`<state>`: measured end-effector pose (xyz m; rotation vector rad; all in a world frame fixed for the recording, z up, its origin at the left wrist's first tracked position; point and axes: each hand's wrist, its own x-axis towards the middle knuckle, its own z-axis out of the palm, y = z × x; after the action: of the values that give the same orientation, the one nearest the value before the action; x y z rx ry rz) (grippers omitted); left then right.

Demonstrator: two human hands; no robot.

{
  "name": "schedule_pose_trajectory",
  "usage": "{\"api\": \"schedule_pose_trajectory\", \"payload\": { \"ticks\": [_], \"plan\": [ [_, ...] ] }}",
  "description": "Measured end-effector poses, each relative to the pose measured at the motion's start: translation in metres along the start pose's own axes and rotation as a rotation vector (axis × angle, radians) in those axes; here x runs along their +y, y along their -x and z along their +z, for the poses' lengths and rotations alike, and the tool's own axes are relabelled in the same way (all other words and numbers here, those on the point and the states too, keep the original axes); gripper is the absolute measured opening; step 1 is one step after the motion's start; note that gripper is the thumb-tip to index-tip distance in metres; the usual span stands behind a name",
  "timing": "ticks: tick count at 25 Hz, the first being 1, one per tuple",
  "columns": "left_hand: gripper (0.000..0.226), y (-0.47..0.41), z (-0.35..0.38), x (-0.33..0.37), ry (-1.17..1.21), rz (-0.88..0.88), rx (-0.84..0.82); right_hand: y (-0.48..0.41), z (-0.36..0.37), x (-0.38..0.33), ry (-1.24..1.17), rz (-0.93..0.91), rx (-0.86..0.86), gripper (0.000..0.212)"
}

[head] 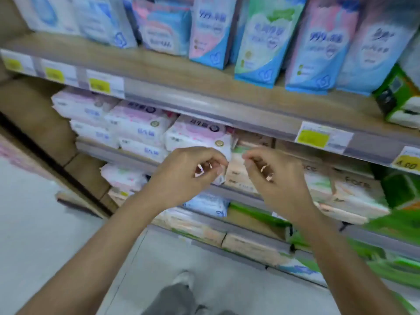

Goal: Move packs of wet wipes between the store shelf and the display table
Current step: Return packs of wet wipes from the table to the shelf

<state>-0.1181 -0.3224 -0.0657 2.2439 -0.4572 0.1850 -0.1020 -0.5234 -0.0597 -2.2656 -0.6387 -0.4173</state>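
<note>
A pink-and-white pack of wet wipes (195, 136) lies on top of a stack on the middle shelf (204, 108). Its right end flap hangs down in front of the shelf rail. My left hand (188, 176) is raised just below this pack, fingers curled, and its thumb and fingertips pinch that flap. Beside it, my right hand (276, 178) has curled fingers and holds nothing; it hovers in front of peach-coloured packs (238, 176). Both hands wear rings. The view is blurred by motion.
More pink-and-white packs (136, 126) are stacked to the left on the same shelf. Tall blue, pink and green pouches (263, 37) stand on the shelf above. Green and peach packs (354, 196) fill the lower shelves. Yellow price tags (313, 138) line the rails. Pale floor (34, 223) lies to the left.
</note>
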Motion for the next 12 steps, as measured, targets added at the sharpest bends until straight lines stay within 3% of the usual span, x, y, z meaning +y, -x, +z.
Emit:
{"api": "schedule_pose_trajectory", "payload": {
  "ticks": [6,9,12],
  "plan": [
    [0.02,0.203,0.049,-0.071,-0.125,-0.606,0.076,0.086,0.155,0.022,0.145,-0.057,-0.762,0.025],
    [0.023,0.302,0.066,-0.074,-0.116,-0.908,0.087,0.132,0.212,0.0,0.22,-0.21,-1.104,0.031],
    [0.024,0.397,0.079,-0.059,-0.03,-1.18,0.2,0.171,0.262,-0.048,0.271,-0.428,-1.421,0.034]
  ]
}}
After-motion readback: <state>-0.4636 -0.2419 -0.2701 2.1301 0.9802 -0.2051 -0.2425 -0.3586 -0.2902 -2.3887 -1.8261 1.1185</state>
